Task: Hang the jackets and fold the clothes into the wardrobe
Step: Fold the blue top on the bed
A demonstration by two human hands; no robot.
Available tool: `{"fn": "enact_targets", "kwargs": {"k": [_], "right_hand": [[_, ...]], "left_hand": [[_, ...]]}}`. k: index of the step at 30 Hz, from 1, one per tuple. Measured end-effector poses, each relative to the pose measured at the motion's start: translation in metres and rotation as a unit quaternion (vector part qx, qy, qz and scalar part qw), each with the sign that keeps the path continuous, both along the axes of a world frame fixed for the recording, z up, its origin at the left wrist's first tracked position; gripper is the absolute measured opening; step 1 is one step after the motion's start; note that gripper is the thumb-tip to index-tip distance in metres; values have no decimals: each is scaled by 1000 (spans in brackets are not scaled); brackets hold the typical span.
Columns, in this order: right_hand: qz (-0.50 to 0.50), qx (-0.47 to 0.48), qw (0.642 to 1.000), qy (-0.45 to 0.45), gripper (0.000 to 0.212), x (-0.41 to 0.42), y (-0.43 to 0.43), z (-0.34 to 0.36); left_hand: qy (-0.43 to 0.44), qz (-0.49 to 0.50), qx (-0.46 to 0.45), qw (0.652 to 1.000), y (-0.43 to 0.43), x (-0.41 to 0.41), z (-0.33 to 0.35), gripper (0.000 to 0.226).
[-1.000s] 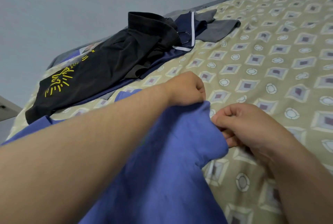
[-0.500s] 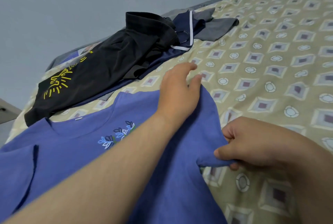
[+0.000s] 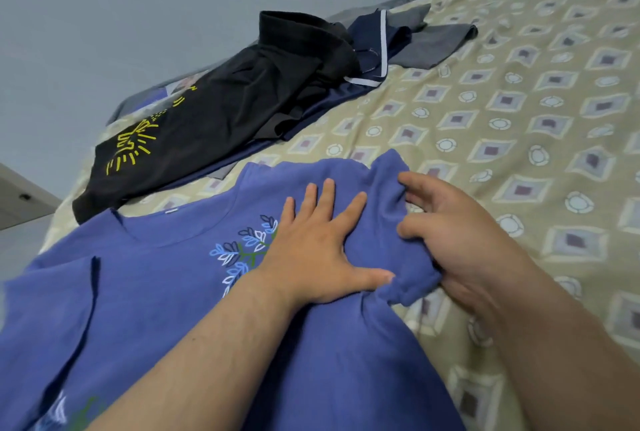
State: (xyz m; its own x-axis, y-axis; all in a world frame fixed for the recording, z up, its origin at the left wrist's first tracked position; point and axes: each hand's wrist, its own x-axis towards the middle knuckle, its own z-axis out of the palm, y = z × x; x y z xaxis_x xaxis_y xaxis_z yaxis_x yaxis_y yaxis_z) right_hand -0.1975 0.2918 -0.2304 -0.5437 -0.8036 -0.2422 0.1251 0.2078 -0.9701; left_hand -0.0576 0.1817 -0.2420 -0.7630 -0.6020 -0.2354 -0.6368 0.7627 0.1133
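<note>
- Blue t-shirt [image 3: 166,292] lies spread at the bed's [image 3: 519,101] near edge, so folding looks barely started.
- Left hand [image 3: 311,250] presses it flat, grip wide open. Right hand [image 3: 460,236] has its grip curled round the sleeve [image 3: 384,188].
- Dark clothes pile [image 3: 225,112] sits by the far left edge, all unfolded.
- No wardrobe or any container in view.
</note>
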Motion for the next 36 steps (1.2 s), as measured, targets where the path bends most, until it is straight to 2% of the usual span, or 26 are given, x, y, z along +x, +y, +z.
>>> {"fn": "enact_targets", "kwargs": {"k": [2, 4, 7, 9, 10, 12, 15, 16, 18, 20, 23, 26, 28, 33, 35, 36], "right_hand": [[3, -31, 997, -67, 72, -1, 0, 0], [13, -59, 994, -91, 71, 2, 0, 5], [18, -95, 990, -106, 70, 6, 2, 11], [11, -106, 987, -116, 77, 7, 0, 11], [-1, -112, 987, -114, 75, 7, 0, 9], [1, -107, 993, -40, 73, 11, -1, 5], [44, -42, 979, 197, 78, 21, -1, 7], [59, -19, 969, 239, 80, 22, -1, 8], [56, 17, 962, 267, 84, 24, -1, 7], [-3, 23, 964, 265, 83, 21, -3, 6], [-75, -21, 980, 182, 81, 19, -5, 3], [-106, -46, 989, 87, 82, 14, -5, 0], [-110, -31, 991, 65, 82, 13, -5, 1], [-40, 75, 985, 151, 83, 17, -9, 18], [-18, 152, 946, 285, 82, 17, -15, 36], [9, 183, 907, 380, 84, 21, -21, 45]], "left_hand": [[-26, -13, 12, 999, -6, -8, 2, 120], [-16, -27, 21, 999, -9, -16, 4, 122], [81, -9, 41, 996, -3, -4, 9, 118], [153, 43, 62, 985, 4, 28, 14, 103], [160, 69, 57, 983, 8, 50, 16, 95], [113, 120, -2, 986, 11, 101, 18, 84], [19, 185, -56, 981, 7, 157, 13, 89], [22, 196, -59, 979, 5, 165, 7, 94], [44, 205, -68, 975, 4, 169, -4, 94], [62, 204, -79, 974, 2, 166, -11, 91], [78, 201, -84, 973, -3, 168, -18, 91], [87, 200, -86, 972, -4, 169, -20, 92], [100, 202, -75, 971, -2, 169, -20, 94], [118, 202, -51, 971, -3, 172, -17, 92], [129, 200, -43, 970, -4, 173, -17, 89], [136, 198, -39, 970, -4, 174, -17, 88]]}}
